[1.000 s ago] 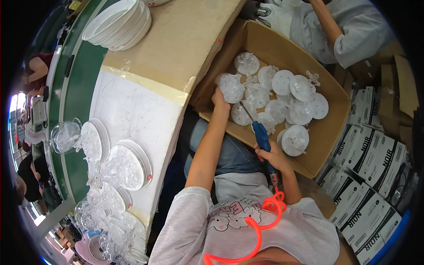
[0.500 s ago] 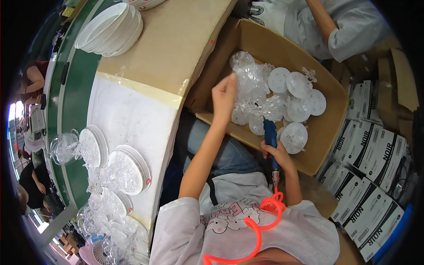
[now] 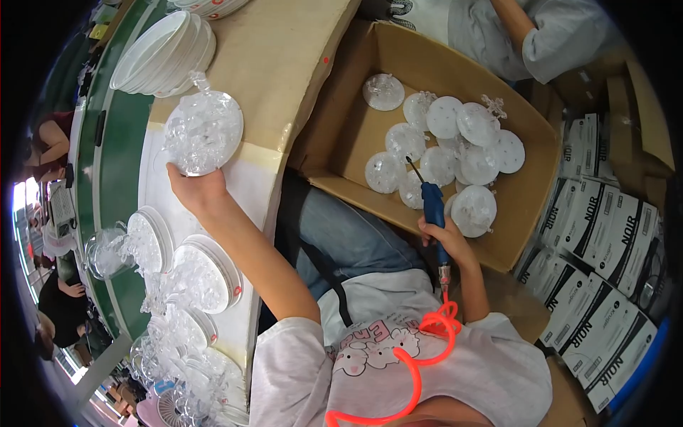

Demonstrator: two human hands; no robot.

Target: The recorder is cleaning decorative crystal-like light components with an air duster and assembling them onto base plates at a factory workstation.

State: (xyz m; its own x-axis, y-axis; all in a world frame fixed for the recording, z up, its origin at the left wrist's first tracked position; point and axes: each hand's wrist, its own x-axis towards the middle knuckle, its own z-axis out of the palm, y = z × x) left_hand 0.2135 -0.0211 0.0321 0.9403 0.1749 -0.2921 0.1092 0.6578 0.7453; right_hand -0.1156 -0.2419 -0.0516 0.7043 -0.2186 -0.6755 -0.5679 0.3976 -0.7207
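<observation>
We see bright, even overhead light, soft shadows; heavy fisheye bend w/ black corners; far left window glare.

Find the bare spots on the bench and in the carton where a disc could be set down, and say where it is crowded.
Free: the tan bench top between the stacked white bowls and the cardboard carton; also the carton's bare floor by its left wall. Crowded: the carton's middle, full of clear discs, and the white strip below the left hand, packed with crystal lamp pieces.
</observation>
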